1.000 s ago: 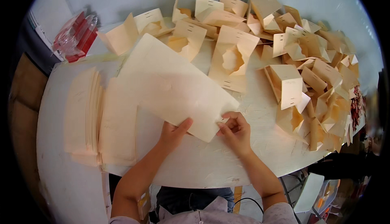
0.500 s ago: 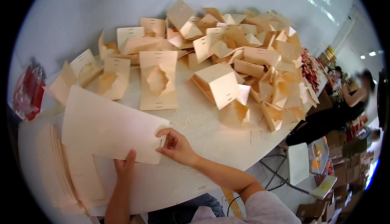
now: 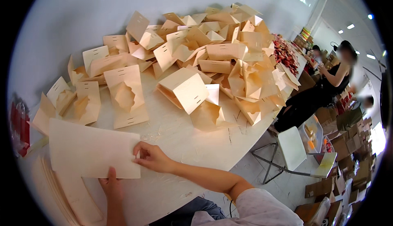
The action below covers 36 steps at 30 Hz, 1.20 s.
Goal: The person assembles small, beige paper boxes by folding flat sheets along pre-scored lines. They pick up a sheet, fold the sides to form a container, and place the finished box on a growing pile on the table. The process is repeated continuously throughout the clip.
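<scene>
A large cream card sheet (image 3: pixel 92 150) is held above the near left of the table. Along its lower edge my left hand (image 3: pixel 111 185) grips it, thumb on top and the other fingers hidden underneath. My right hand (image 3: pixel 154 158) is closed on the sheet's right end, with thumb and bent fingers at the edge. Left of my hands, a stack of flat card sheets (image 3: pixel 53 193) lies partly beneath the held one. Beyond it stands a folded card piece (image 3: pixel 108 82) with two slots at each end and a wavy-edged opening.
A loose heap of folded card pieces (image 3: pixel 213 41) covers the back of the white table (image 3: pixel 176 144). Red items (image 3: pixel 285 54) lie farther along. A folding chair (image 3: pixel 291 150), a bin (image 3: pixel 311 134) and cardboard boxes (image 3: pixel 321 188) stand right. A person in black (image 3: pixel 315 90) is beyond.
The view has swung, so the heap sits farther left in the picture. The held sheet has become more level. Both hands keep their grip on it.
</scene>
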Each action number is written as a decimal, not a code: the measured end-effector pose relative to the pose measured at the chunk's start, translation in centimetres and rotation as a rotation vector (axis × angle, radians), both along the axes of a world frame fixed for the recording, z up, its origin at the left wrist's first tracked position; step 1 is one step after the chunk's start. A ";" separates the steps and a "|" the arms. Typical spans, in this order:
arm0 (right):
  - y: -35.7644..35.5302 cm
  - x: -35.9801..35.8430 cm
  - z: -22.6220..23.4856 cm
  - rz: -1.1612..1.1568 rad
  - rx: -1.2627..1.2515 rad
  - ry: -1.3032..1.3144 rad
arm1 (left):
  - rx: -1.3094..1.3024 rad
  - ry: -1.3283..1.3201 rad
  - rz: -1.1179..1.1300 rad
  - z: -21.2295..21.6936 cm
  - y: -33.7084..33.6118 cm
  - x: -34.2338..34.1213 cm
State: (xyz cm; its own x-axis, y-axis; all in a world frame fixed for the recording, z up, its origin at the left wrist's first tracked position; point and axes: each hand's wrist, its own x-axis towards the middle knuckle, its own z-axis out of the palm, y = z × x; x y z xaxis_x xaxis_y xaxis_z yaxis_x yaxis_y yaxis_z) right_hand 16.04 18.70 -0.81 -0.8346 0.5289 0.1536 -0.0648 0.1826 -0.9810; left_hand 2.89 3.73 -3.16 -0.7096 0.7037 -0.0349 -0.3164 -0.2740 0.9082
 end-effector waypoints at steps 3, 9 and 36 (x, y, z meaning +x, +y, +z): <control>0.1 0.6 0.4 -0.053 0.082 0.073 | 0.025 -0.028 -0.019 0.1 0.2 0.1; -0.2 0.7 1.8 -0.137 -0.147 0.220 | 0.094 0.020 -0.198 -0.2 0.4 0.9; -1.3 0.1 2.8 -0.118 -0.275 0.140 | -0.005 0.067 -0.269 1.3 0.2 1.4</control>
